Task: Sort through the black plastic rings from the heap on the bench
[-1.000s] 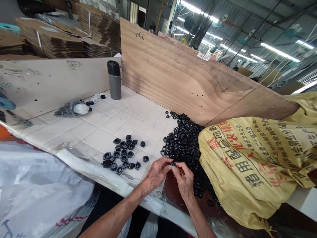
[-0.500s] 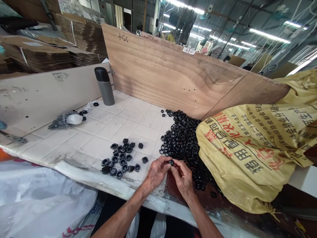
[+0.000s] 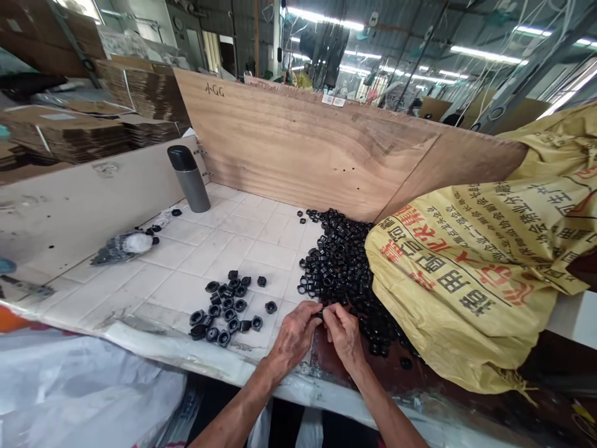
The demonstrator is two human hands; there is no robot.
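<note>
My left hand [image 3: 297,331] and my right hand [image 3: 342,330] meet near the table's front edge, fingertips pinched together around one small black part [image 3: 320,314], which they mostly cover. Just beyond and to the right of them spreads a large pile of small black plastic parts [image 3: 338,261]. To the left of my hands lies a looser group of black ring-like parts [image 3: 228,305] on the pale tiled tabletop [image 3: 265,252]. A yellow woven sack [image 3: 448,298] with printed characters leans against the pile's right side.
A grey bottle with a black lid [image 3: 190,180] stands at the back left. Near the left board lies a clear plastic bag [image 3: 124,247] with dark contents. A wooden board [image 3: 298,143] walls the back. Stacked cardboard [image 3: 69,134] is beyond, and white sacking [image 3: 84,386] hangs at front left.
The fingers of both hands have closed further over the black part, which shows less now. The camera view has tilted and shifted slightly.
</note>
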